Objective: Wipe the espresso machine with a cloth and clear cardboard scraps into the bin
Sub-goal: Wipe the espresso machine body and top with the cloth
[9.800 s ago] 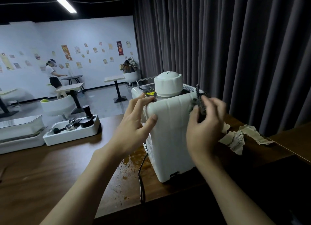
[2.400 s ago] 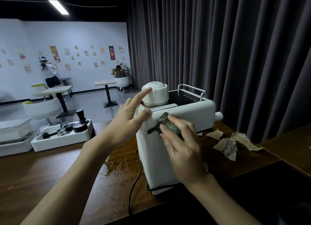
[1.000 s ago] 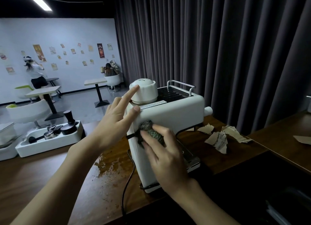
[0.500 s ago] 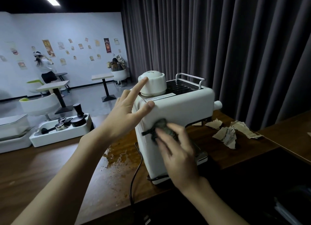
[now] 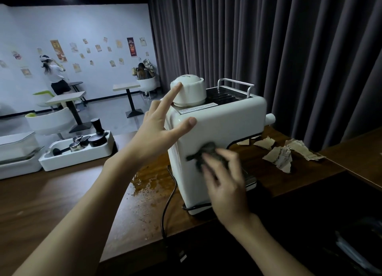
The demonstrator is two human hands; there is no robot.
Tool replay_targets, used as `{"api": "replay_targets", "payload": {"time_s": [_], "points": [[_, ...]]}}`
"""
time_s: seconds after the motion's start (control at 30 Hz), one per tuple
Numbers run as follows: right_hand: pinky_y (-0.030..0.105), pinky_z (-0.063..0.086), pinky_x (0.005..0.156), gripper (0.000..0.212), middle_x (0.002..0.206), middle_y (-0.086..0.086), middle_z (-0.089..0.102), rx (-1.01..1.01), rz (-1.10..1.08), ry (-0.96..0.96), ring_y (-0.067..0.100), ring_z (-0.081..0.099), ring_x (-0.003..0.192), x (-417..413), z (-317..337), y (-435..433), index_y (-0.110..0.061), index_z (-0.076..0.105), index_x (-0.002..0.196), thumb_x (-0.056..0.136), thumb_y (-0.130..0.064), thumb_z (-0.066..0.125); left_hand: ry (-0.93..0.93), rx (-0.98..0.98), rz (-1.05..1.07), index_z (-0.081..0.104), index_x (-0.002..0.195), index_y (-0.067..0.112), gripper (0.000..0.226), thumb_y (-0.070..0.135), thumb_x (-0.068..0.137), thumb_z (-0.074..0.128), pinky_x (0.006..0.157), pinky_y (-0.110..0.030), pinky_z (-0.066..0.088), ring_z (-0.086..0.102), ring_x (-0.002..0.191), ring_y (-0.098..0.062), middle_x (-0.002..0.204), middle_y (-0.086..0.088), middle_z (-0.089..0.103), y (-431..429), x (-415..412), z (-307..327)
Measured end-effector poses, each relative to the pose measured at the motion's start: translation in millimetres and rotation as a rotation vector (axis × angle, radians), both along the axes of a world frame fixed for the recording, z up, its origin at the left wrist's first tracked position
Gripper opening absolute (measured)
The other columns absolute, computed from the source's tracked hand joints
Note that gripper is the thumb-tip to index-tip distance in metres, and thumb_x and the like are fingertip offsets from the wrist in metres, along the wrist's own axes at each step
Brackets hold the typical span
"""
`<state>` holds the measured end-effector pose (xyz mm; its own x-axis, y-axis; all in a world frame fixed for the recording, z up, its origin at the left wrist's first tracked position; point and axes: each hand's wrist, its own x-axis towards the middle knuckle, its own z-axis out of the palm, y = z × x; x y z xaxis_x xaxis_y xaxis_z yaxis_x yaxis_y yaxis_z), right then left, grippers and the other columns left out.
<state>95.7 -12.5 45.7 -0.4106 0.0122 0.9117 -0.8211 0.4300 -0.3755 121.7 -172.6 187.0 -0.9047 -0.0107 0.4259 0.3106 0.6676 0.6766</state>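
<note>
Wiping step: the right hand [image 5: 225, 186] presses the cloth [image 5: 206, 151] flat on the espresso machine [image 5: 225, 122]; the open left hand [image 5: 157, 135] steadies it. The cardboard scraps [image 5: 279, 158] come next.

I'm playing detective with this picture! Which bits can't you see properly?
The espresso machine: its front faces away from the head camera.
The cloth: blurred, partly under the right hand.
The cardboard scraps: their print is too small to read.
The dark shape at lower right: too dim to name, cut by the edge.
</note>
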Motion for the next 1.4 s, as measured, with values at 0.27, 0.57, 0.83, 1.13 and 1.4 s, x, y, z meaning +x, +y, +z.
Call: {"api": "replay_targets", "payload": {"time_s": [0.27,0.57,0.83,1.13,1.4], "points": [[0.019,0.046,0.097,0.026,0.119,0.009,0.050,-0.056,0.019,-0.070,0.019,0.056,0.109,12,-23,-16,-0.009,0.064,0.116,0.091,-0.012,0.065,0.014,-0.019,0.031,0.011,0.146,0.063,0.078,0.066,0.082,0.054,0.107,-0.037,0.017,0.020,0.138,-0.011,0.137,0.019,0.026,1,-3,-4],[0.023,0.052,0.091,0.030,0.119,0.009,0.049,-0.140,-0.017,-0.139,0.013,0.054,0.112,-1,-46,1,-0.009,0.062,0.117,0.088,-0.009,0.066,0.013,0.005,0.034,0.012,0.147,0.061,0.078,0.064,0.082,0.055,0.111,-0.042,0.018,0.019,0.144,-0.017,0.138,0.020,0.024,4,-1,-4],[0.039,0.058,0.083,0.026,0.121,0.011,0.049,0.225,0.038,-0.059,0.031,0.063,0.103,1,-81,12,-0.009,0.064,0.110,0.085,-0.008,0.069,0.048,0.062,0.061,0.017,0.148,0.057,0.074,0.057,0.085,0.057,0.118,-0.054,0.021,0.020,0.141,-0.011,0.138,0.022,0.024,12,0,-6],[0.030,0.047,0.101,0.027,0.122,0.006,0.051,0.172,0.091,-0.109,0.026,0.060,0.111,27,-82,-3,-0.009,0.068,0.105,0.080,0.001,0.072,0.052,0.076,0.064,0.018,0.148,0.057,0.074,0.056,0.085,0.057,0.119,-0.055,0.021,0.021,0.144,-0.014,0.139,0.019,0.026,14,1,-6],[0.029,0.054,0.086,0.027,0.106,-0.009,0.049,-0.337,-0.110,-0.561,0.006,0.056,0.101,62,-114,0,-0.017,0.068,0.093,0.073,-0.005,0.082,0.056,0.066,0.065,0.018,0.149,0.054,0.073,0.055,0.085,0.055,0.119,-0.054,0.021,0.020,0.144,-0.014,0.139,0.020,0.025,15,1,-6]]}}
